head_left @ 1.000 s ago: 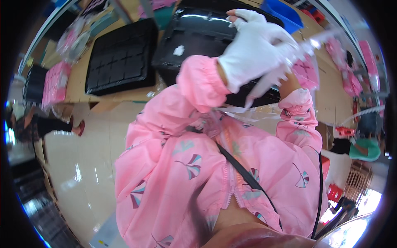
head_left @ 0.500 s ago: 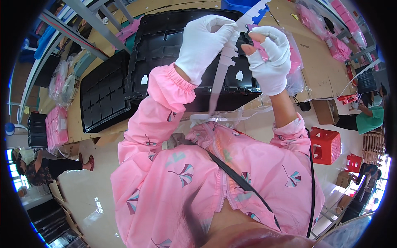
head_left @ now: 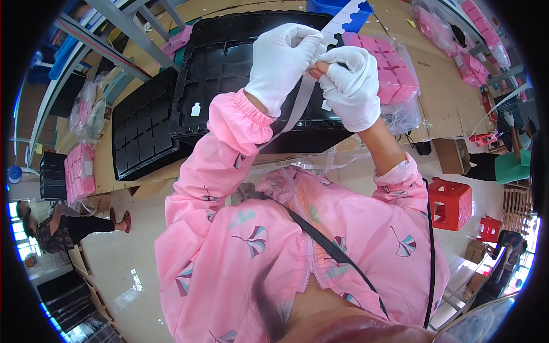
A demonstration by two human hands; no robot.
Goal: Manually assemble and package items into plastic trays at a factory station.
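Observation:
My left hand (head_left: 281,67), in a white glove, pinches a long white label strip (head_left: 342,22) with a notched edge. The strip runs from the upper right down past my fingers, and its tail hangs over the black tray's front edge. My right hand (head_left: 352,90), gloved with thumb and fingertip bare, is closed against the strip right beside my left fingertips; what lies between those fingers is too small to see. Below both hands sit black plastic trays (head_left: 223,74) with molded compartments. A small white bottle-shaped label (head_left: 196,108) lies on the left part; another is partly hidden by my right hand.
A lower black tray (head_left: 143,128) sits to the left. Wrapped pink blocks (head_left: 392,71) lie right of the trays, and a blue bin (head_left: 360,16) stands behind. A metal frame (head_left: 108,48) rises at left. Red stools (head_left: 450,203) stand on the floor; people work at both sides.
My right hand has moved left to meet my left hand, and its fingers have closed at the strip. The strip's lower tail has swung left. Pink blocks at right are now uncovered.

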